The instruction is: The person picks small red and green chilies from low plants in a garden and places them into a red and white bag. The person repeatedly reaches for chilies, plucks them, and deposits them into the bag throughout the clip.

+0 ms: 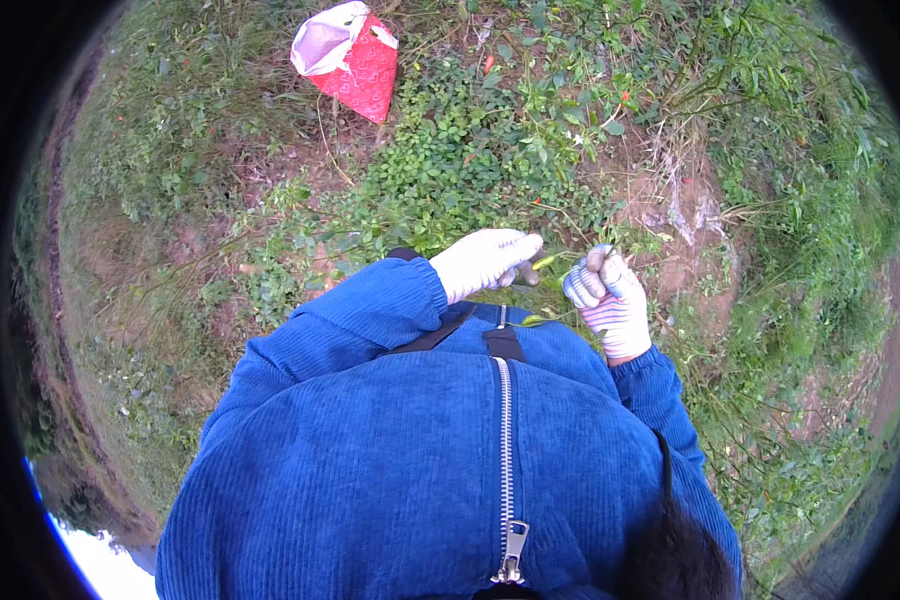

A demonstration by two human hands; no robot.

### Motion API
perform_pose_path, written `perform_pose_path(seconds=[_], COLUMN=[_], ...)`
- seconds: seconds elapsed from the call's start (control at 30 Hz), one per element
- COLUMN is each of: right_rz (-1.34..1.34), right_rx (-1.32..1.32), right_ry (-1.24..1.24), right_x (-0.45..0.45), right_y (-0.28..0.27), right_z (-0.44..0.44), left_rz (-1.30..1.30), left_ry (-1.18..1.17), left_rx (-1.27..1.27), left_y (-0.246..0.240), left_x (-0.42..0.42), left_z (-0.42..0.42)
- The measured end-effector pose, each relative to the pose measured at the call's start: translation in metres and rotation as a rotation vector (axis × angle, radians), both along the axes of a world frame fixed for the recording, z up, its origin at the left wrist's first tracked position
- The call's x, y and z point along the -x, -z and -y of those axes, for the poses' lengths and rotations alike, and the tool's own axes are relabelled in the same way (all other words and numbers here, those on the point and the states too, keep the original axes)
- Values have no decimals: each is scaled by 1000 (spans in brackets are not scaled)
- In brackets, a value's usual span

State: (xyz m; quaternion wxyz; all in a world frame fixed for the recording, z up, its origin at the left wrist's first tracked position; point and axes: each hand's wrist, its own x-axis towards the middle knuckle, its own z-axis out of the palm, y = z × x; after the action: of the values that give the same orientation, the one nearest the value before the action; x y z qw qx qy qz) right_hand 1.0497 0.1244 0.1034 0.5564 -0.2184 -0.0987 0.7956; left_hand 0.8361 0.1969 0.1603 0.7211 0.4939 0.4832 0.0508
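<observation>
My left hand (487,262), in a pale work glove, is in front of the jacket with its fingers curled. A yellow-green chili pepper (544,262) is at its fingertips; whether the fingers grip it is hidden. To the right, my right hand (607,296), in a striped glove with grey-coated fingers, is closed around a thin stem of a chili plant (566,256). Below the gap between the hands, a second green chili (534,320) hangs against the blue corduroy jacket (420,450).
A red bag (360,75) with heart prints and a white lining stands open-mouthed on the ground at the upper left. Low leafy plants (435,157) cover the soil ahead. Red chilies (489,64) show among the leaves. Torn plastic film (679,206) lies at right.
</observation>
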Motion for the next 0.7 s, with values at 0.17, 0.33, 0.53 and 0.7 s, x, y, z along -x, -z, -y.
perform_pose_path(seconds=[0.17, 0.33, 0.53, 0.7], right_rz=[129, 41, 4, 43], right_rx=[11, 27, 4, 9], right_ry=[-33, -21, 83, 59], right_x=[6, 8, 7, 11], right_y=[-6, -5, -4, -7], right_z=[-1, 3, 4, 3], left_rz=[-107, 746, 335, -17], left_ry=[240, -413, -386, 186], left_rx=[-117, 314, 252, -124], left_y=[2, 19, 20, 17], left_x=[-2, 13, 23, -7], left_z=[-1, -6, -9, 11])
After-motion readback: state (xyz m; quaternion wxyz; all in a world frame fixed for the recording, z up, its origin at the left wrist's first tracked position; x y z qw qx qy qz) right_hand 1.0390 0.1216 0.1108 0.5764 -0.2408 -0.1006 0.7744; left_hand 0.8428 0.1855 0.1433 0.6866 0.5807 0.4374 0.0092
